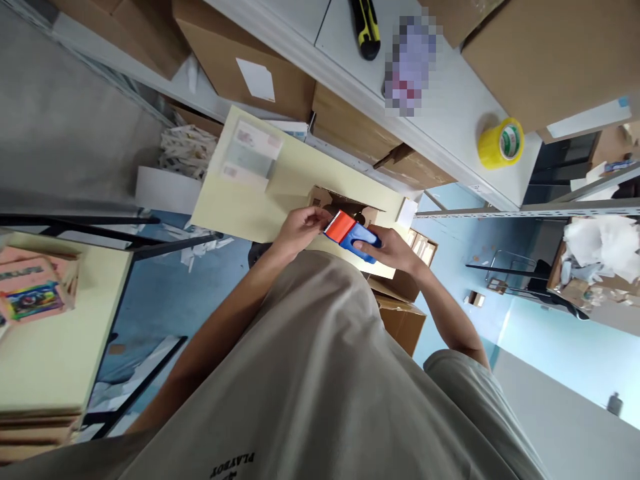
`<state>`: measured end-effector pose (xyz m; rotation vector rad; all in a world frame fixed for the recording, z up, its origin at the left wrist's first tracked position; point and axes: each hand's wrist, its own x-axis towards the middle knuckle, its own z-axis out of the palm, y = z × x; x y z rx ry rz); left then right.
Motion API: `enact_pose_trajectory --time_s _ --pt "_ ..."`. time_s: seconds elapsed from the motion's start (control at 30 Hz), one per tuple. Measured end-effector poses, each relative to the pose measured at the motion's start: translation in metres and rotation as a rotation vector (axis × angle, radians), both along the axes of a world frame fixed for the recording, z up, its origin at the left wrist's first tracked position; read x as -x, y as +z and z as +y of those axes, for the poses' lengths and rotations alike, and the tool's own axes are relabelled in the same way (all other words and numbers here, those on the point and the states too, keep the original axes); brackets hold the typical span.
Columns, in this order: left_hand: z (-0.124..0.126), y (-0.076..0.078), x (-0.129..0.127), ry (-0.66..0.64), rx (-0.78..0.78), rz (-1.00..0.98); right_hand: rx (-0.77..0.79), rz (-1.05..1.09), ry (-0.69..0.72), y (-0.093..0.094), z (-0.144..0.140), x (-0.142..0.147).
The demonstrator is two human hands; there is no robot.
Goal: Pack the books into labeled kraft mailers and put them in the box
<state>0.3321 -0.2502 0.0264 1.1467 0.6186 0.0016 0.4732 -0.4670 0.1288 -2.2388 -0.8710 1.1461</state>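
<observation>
My right hand (pixel 393 250) is wrapped around the blue handle of a tape dispenser (pixel 349 233) with a red front plate and a white toothed edge. The dispenser points to the left, toward my left hand (pixel 303 230). My left fingers are bent together right at the toothed edge; whatever sits between them is too small to make out. Just beyond both hands, a small open cardboard box (pixel 320 197) lies on the pale yellow table (pixel 220 207), partly hidden by the dispenser and my hand.
A clear plastic sleeve with papers (pixel 253 153) lies on the table's left part. Above runs a white shelf (pixel 450 100) with a yellow tape roll (pixel 500 143), a box cutter (pixel 367 30) and large cartons. Below me stands an open carton (pixel 403 323). Another table (pixel 45 360) is at left.
</observation>
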Motion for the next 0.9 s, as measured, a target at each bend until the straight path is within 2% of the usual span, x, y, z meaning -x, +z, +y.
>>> enact_pose_trajectory --time_s 0.13,0.27,0.33,0.43,0.5,0.6,0.73,0.9 --pt "0.0 0.002 0.006 0.106 -0.043 -0.014 0.072 -0.02 0.066 0.028 0.024 -0.011" --pt "0.024 0.0 0.007 0.2 -0.065 -0.028 0.186 0.03 0.136 0.07 0.044 -0.035" --pt "0.043 -0.011 0.008 0.294 -0.096 0.01 0.285 0.026 0.19 0.09 0.047 -0.052" --pt "0.064 -0.039 0.01 0.383 -0.09 0.088 0.421 0.013 0.241 0.112 0.049 -0.074" --pt "0.067 -0.059 0.009 0.367 -0.027 0.121 0.479 0.014 0.247 0.118 0.052 -0.081" --pt "0.057 -0.084 0.006 0.338 0.094 0.133 0.526 0.004 0.24 0.121 0.061 -0.08" --pt "0.039 -0.108 0.0 0.334 0.218 0.124 0.529 -0.015 0.217 0.119 0.074 -0.07" --pt "0.035 -0.131 -0.005 0.306 0.253 0.165 0.544 -0.101 0.221 0.11 0.084 -0.061"
